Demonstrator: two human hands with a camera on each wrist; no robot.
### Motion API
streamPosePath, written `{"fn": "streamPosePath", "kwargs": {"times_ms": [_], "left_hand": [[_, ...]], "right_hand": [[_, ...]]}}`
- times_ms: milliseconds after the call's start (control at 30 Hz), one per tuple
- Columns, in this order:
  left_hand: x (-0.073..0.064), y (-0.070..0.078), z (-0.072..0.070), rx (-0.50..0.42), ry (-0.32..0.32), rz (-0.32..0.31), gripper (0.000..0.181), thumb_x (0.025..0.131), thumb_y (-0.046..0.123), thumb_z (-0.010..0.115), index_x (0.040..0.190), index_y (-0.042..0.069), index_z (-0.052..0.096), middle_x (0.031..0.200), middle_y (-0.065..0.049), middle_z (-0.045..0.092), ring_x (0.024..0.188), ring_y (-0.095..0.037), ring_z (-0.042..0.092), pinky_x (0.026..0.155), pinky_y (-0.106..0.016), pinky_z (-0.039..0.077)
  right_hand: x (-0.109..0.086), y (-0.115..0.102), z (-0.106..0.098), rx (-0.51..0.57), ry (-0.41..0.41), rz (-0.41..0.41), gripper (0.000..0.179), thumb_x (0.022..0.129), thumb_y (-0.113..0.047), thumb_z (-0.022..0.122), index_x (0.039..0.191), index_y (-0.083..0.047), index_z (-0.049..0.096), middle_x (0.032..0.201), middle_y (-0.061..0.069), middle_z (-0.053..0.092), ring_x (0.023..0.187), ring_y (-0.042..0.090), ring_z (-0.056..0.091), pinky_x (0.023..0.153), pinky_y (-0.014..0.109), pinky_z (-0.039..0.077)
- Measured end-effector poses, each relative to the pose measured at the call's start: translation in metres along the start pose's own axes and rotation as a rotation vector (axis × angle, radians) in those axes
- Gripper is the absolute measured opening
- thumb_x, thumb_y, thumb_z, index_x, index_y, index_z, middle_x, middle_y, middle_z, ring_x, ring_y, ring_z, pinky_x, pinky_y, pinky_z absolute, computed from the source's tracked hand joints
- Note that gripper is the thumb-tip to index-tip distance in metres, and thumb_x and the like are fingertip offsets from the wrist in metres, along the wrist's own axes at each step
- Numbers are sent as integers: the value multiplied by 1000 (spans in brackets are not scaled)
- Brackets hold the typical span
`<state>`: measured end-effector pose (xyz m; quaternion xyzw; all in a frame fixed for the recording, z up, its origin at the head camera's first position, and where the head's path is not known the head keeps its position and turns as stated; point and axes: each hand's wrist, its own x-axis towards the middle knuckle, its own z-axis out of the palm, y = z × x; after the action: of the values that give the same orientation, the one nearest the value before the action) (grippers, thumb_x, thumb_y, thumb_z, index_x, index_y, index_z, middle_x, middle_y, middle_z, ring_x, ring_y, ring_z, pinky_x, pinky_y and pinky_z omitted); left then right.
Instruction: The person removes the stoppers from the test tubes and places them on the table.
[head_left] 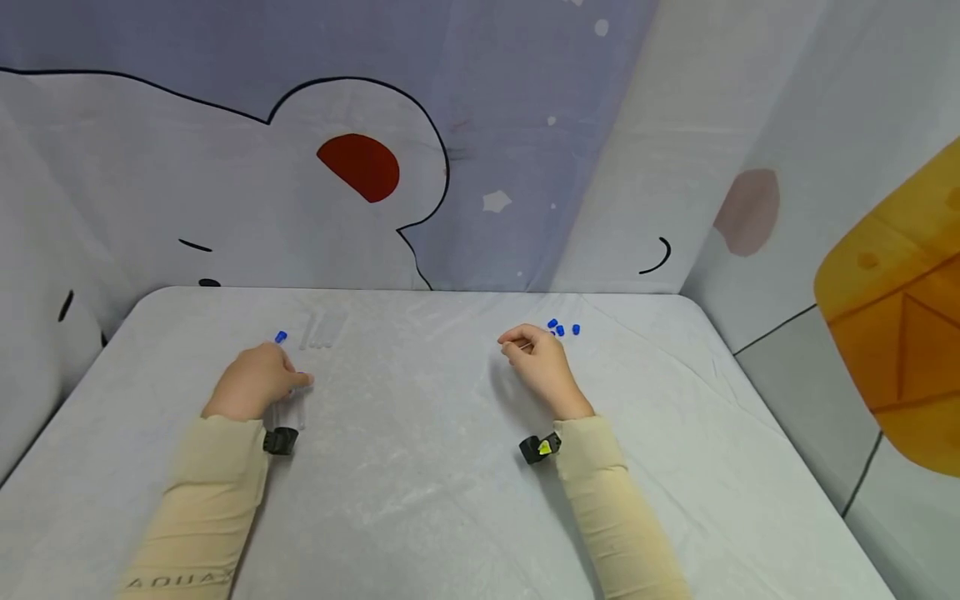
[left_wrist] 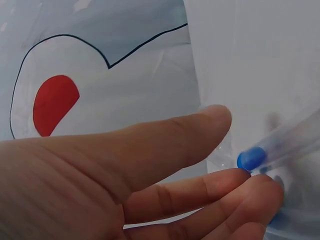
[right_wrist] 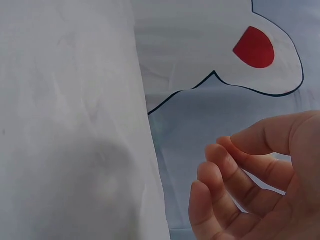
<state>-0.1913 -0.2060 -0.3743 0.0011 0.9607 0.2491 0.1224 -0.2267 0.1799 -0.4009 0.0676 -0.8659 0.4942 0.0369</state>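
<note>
Forearms (head_left: 187, 508) outstretched | left hand (head_left: 253, 382) — beside tube (left_wrist: 295, 142) | right hand (head_left: 546, 372) — loosely curled

My head camera looks forward and down across the worktop (head_left: 420, 500); my wrist views, close on the fingers (left_wrist: 170, 197), both share that frame's upper-left red patch (head_left: 363, 169).

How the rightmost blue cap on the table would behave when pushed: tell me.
The rightmost blue cap is probably light, being tiny compared with the right hand. Its stubby, seemingly rounded shape suggests it may roll when nudged, though creases in the white table cover could slow it.
</note>
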Motion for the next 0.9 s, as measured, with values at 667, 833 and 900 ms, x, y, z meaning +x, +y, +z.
{"fn": "streamPosePath", "kwargs": {"times_ms": [667, 833, 900], "left_hand": [[5, 8, 20, 4, -8, 98, 4, 83, 9, 65, 83, 5, 62, 81, -9, 61, 70, -25, 53, 59, -36, 42], [5, 17, 19, -75, -51, 175, 12, 90, 13, 61, 96, 3, 63, 91, -10, 62, 79, -24, 55, 67, -38, 45], [5, 20, 19, -130, -82, 219, 13, 92, 13, 60, 100, 2, 62, 91, -10, 62, 78, -23, 55, 66, -37, 45]], "right_hand": [[-3, -3, 6, -72, -68, -20, 16, 96, -7, 64, 106, 0, 73, 93, 7, 69, 78, 17, 60, 70, 29, 49], [-6, -7, 8, -52, -101, -40, 16, 97, -8, 63, 107, 0, 73, 94, 6, 70, 78, 17, 60, 69, 29, 49], [-7, -10, 9, -49, -121, -55, 16, 97, -8, 63, 107, 0, 73, 93, 5, 71, 78, 17, 60, 68, 30, 49]]}}
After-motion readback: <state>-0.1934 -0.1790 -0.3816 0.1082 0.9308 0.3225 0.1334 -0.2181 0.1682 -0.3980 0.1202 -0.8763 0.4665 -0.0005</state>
